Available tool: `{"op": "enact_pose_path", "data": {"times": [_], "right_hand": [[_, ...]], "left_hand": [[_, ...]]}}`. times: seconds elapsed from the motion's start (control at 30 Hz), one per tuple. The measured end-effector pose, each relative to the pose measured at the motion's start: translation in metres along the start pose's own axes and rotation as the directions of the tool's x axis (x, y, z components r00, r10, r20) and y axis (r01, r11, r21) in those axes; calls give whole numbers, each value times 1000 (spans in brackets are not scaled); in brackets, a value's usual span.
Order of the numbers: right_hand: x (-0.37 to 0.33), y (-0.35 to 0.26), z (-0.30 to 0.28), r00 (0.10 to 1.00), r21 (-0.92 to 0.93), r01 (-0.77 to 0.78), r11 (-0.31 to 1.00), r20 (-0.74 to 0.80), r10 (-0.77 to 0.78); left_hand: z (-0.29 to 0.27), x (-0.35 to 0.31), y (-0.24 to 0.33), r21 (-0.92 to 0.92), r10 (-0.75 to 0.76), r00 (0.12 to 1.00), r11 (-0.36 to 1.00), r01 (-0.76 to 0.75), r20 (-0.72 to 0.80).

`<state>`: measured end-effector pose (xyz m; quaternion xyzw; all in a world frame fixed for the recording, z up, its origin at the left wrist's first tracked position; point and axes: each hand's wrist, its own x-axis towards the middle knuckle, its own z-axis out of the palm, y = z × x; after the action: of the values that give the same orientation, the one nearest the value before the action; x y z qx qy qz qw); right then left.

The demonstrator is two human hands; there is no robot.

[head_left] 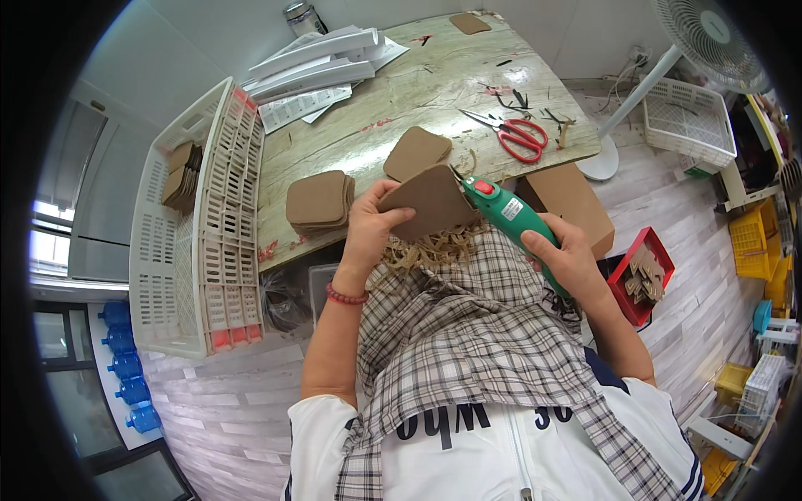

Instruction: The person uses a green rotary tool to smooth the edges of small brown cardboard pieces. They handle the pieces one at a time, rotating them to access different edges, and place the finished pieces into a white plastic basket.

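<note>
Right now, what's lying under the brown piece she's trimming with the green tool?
Pale curled shavings are heaped on the checked cloth below the brown piece, held by the left hand. The piece hides the pile's far part.

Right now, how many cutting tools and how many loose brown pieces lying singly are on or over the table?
Green electric cutter: 1
Red-handled scissors: 1
Brown piece in the left hand: 1
Brown pieces lying singly on the table: 2
Total: 5

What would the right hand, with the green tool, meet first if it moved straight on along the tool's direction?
The right hand points its green tool up-left; the tip already meets the brown piece in the left hand. Beyond lies another piece, though depth is unclear.
</note>
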<state>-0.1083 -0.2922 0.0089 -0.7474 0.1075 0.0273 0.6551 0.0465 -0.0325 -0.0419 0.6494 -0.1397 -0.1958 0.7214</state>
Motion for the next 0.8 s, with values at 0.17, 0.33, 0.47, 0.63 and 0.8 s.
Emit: {"op": "enact_pose_path", "data": {"times": [0.17,0.33,0.47,0.63,0.8], "right_hand": [[-2,1,-1,1000,38,5,999,27,-6],[-5,-1,-1,999,53,-1,999,54,-2],[-7,-4,-3,997,71,-9,997,82,3],[-10,-7,-7,992,25,-38,999,121,35],[-13,-9,-12,987,-88,-65,994,144,77]], "left_hand": [[-5,0,-3,-277,90,982,952,-133,-164],[-7,0,-4,-356,48,991,930,-90,-126],[-14,0,0,-322,2,999,947,-20,-54],[-18,-2,8,-238,-24,1000,971,22,-7],[-25,-1,14,-139,-63,996,988,70,58]]}}
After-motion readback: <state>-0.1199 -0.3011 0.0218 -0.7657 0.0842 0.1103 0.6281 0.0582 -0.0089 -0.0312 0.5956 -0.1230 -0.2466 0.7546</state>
